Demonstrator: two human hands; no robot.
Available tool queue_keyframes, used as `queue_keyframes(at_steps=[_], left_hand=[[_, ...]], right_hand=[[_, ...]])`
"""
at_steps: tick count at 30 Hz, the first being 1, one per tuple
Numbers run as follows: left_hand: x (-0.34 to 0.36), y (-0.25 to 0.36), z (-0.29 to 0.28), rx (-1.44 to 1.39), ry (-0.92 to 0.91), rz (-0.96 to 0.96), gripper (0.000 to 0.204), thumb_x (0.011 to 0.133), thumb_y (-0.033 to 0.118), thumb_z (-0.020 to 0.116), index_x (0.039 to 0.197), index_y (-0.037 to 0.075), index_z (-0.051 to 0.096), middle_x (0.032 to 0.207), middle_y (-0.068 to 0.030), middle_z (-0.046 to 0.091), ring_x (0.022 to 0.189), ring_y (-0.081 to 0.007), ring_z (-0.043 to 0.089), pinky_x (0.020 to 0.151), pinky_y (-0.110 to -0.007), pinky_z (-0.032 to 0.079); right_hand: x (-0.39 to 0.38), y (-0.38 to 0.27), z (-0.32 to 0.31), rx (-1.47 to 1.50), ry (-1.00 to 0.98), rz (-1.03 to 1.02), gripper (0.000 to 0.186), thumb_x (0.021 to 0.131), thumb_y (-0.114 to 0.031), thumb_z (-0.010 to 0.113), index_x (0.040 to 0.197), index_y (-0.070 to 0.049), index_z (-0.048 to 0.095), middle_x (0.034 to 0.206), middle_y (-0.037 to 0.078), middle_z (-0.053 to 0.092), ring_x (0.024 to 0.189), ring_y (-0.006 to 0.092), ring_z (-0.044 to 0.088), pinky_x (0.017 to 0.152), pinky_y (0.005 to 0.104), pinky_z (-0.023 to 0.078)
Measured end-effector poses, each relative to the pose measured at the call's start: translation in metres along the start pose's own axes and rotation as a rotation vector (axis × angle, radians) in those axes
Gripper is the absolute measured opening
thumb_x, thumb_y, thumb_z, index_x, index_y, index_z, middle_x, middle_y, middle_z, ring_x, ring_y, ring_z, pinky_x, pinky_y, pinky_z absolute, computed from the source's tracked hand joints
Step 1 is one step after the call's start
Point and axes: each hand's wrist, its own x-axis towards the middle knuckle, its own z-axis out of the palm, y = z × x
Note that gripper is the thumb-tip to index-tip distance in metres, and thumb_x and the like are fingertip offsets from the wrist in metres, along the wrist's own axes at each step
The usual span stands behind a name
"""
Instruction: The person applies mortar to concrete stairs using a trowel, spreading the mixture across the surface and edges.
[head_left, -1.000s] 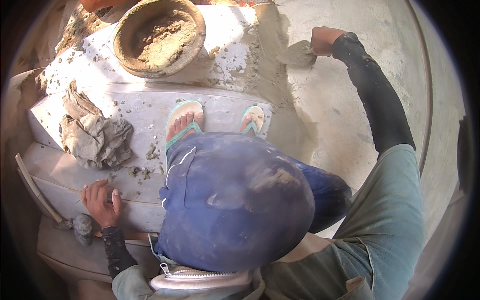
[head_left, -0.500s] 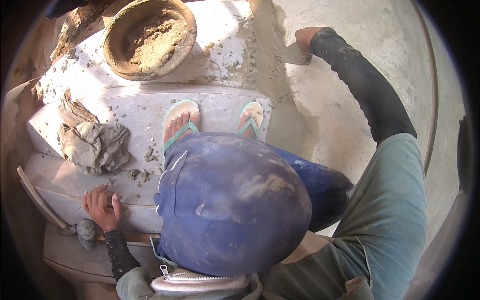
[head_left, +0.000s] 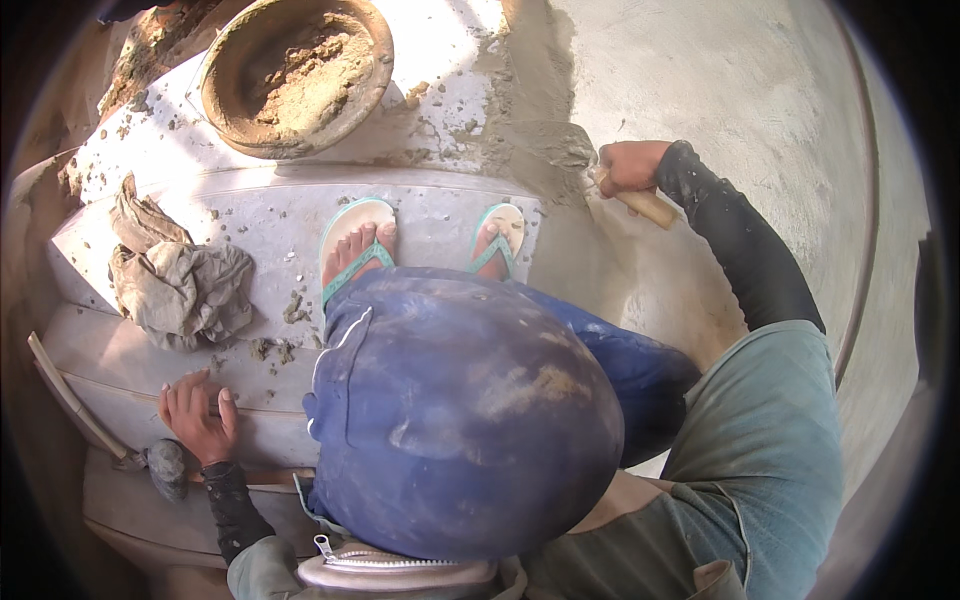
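Note:
My right hand (head_left: pixel 633 168) is closed round the pale wooden handle of a trowel (head_left: pixel 553 143). The blade, smeared with grey mortar, lies over the strip of wet mortar (head_left: pixel 540 75) where the step meets the wall. Resting on the edge of a step, my left hand (head_left: pixel 202 415) has its fingers spread and holds nothing. Up and to the left, a round bucket (head_left: pixel 215 95) with a dirty rim holds crumbly tan mortar (head_left: pixel 320 85).
A crumpled, dirty cloth (head_left: pixel 185 285) lies on the steps at left. Below it are a mallet-like tool with a dark head (head_left: pixel 167 470) and a thin pale stick (head_left: pixel 75 395). Mortar crumbs dot the tiled steps (head_left: pixel 425 220). My sandalled feet stand in the middle.
My right hand has moved down and slightly right and has turned, so the trowel's handle now shows and its blade points left across the mortar strip. The left hand stays put.

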Motion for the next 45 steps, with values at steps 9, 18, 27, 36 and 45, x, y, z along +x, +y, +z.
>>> queue_keyframes(at_steps=[9, 18, 27, 36, 45], left_hand=[[-0.001, 0.002, -0.001, 0.003, 0.001, -0.002, 0.024, 0.086, 0.030, 0.062, 0.089, 0.006, 0.063, 0.106, -0.0060, 0.067, 0.107, -0.0280, 0.061, 0.110, -0.048, 0.031], [-0.003, -0.005, 0.000, 0.004, -0.010, -0.011, 0.030, 0.087, 0.034, 0.061, 0.092, 0.004, 0.065, 0.104, -0.0055, 0.067, 0.110, -0.0284, 0.060, 0.111, -0.047, 0.031], [0.001, -0.004, 0.000, -0.011, 0.005, 0.005, 0.028, 0.087, 0.031, 0.063, 0.091, 0.004, 0.065, 0.103, -0.0061, 0.067, 0.108, -0.0282, 0.061, 0.111, -0.045, 0.031], [-0.003, -0.008, 0.005, 0.024, -0.016, 0.003, 0.027, 0.086, 0.031, 0.061, 0.093, 0.005, 0.065, 0.105, -0.0054, 0.067, 0.109, -0.0280, 0.061, 0.111, -0.047, 0.030], [-0.004, -0.007, 0.003, 0.020, -0.028, 0.000, 0.026, 0.085, 0.029, 0.062, 0.093, 0.005, 0.065, 0.106, -0.0051, 0.066, 0.111, -0.0275, 0.060, 0.111, -0.047, 0.030]], right_hand=[[0.053, 0.028, 0.026, 0.906, -0.122, 0.148, 0.023, 0.088, -0.011, 0.059, 0.104, 0.006, 0.059, 0.079, 0.012, 0.063, 0.059, 0.0201, 0.062, 0.048, 0.0318, 0.053], [0.085, 0.000, -0.066, 0.664, 0.297, 0.099, 0.018, 0.091, -0.012, 0.059, 0.098, 0.004, 0.061, 0.074, 0.009, 0.058, 0.056, 0.0178, 0.058, 0.046, 0.0309, 0.050], [0.076, -0.010, -0.095, 0.469, 0.547, 0.007, 0.022, 0.094, -0.018, 0.059, 0.099, 0.003, 0.059, 0.081, 0.007, 0.056, 0.056, 0.0141, 0.055, 0.045, 0.0289, 0.048], [0.088, 0.026, -0.090, 1.169, 0.266, -0.132, 0.023, 0.104, -0.025, 0.045, 0.109, -0.002, 0.047, 0.082, 0.005, 0.055, 0.056, 0.0068, 0.053, 0.043, 0.0203, 0.050], [0.139, 0.035, 0.020, 1.309, -0.158, 0.091, 0.016, 0.104, -0.025, 0.044, 0.103, -0.010, 0.039, 0.083, 0.007, 0.056, 0.055, 0.0121, 0.053, 0.044, 0.0264, 0.051]])
